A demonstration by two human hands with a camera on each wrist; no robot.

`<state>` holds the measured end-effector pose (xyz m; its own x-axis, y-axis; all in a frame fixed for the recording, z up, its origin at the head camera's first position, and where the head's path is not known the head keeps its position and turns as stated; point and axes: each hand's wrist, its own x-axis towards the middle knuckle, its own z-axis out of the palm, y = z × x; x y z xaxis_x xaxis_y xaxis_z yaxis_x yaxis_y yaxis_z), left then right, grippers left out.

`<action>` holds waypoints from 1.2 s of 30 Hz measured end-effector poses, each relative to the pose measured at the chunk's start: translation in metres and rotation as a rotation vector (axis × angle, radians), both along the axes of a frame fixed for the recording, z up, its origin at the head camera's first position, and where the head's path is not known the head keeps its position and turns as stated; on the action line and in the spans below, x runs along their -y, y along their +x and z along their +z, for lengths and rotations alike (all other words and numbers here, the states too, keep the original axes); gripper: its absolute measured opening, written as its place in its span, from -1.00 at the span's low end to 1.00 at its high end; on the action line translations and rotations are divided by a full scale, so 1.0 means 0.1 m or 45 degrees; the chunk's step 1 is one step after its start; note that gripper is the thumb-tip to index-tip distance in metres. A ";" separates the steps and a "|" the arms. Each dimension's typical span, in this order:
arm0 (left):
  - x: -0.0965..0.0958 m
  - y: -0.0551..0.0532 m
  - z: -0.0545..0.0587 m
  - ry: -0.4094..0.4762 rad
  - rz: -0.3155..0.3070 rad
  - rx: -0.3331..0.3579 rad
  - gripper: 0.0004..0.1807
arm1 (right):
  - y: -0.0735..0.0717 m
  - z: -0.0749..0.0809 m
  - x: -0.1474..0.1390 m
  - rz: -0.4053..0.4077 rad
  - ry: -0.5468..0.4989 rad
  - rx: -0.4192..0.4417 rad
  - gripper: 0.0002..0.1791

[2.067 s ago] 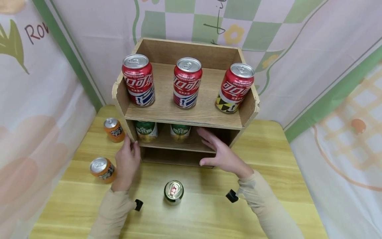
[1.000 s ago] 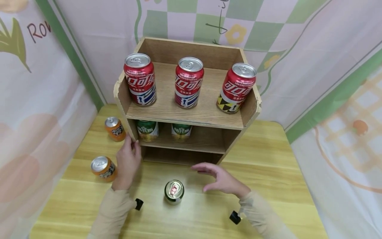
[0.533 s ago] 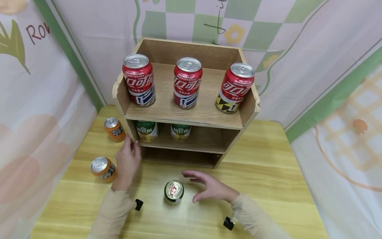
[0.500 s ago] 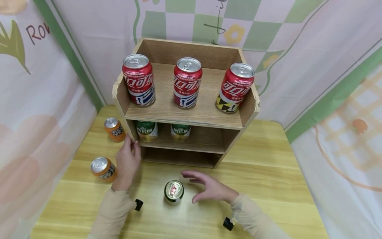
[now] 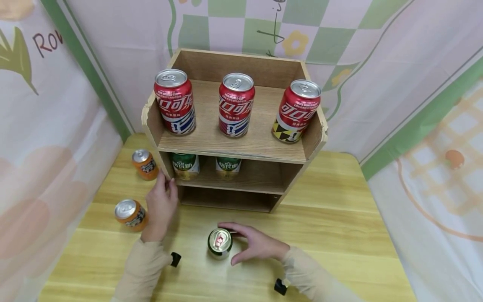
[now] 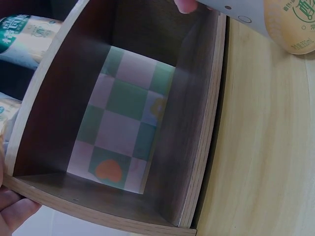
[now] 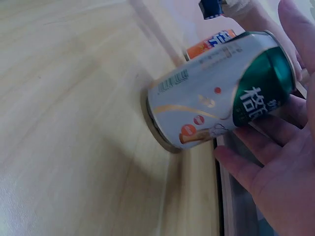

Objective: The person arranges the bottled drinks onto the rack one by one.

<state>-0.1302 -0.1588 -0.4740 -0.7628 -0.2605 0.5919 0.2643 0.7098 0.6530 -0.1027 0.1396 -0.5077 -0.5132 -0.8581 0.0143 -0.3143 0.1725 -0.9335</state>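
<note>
My left hand (image 5: pixel 161 205) grips the front edge of the left side panel of a wooden shelf (image 5: pixel 241 155); its fingers (image 6: pixel 19 214) show at that edge in the left wrist view. A green-and-white drink can with a gold lid (image 5: pixel 220 242) stands upright on the table before the shelf. Around it curves my right hand (image 5: pixel 256 243), fingers behind the can and thumb apart from its near side. In the right wrist view the can (image 7: pixel 211 93) sits between the spread thumb and fingers, its base on the table.
Three red cola cans (image 5: pixel 237 105) stand on the top shelf. On the middle shelf are two green cans (image 5: pixel 228 167), toward the left. Two orange cans (image 5: pixel 131 215) stand on the table (image 5: pixel 332 201) left of the shelf. Printed cloth (image 5: pixel 415 126) hangs around the table.
My right hand has come out of the middle shelf's right side, moved down and left, and now reaches around the can on the table. The left hand stays at the shelf's edge.
</note>
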 end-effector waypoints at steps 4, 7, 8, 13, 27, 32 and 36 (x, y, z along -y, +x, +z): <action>0.00 0.00 0.00 0.009 -0.008 0.005 -0.83 | 0.02 -0.03 0.03 -0.027 0.010 0.011 0.08; 0.00 0.00 0.01 0.017 -0.007 0.000 -0.83 | 0.03 -0.06 0.06 -0.051 -0.006 0.015 0.06; 0.00 0.00 0.01 0.018 -0.006 -0.001 -0.83 | 0.03 -0.07 0.08 -0.055 -0.009 0.008 0.06; 0.00 0.00 -0.01 0.009 -0.002 0.004 -0.83 | 0.04 -0.13 0.16 -0.068 -0.032 -0.008 0.02; 0.00 0.01 0.00 0.006 -0.002 0.014 -0.82 | 0.05 -0.20 0.24 -0.130 -0.077 -0.033 -0.14; 0.01 0.01 0.00 0.009 -0.005 0.015 -0.82 | 0.06 -0.21 0.25 -0.155 -0.110 -0.025 -0.16; 0.01 0.01 0.00 0.006 -0.011 0.011 -0.82 | 0.08 -0.22 0.27 -0.181 -0.132 -0.066 -0.18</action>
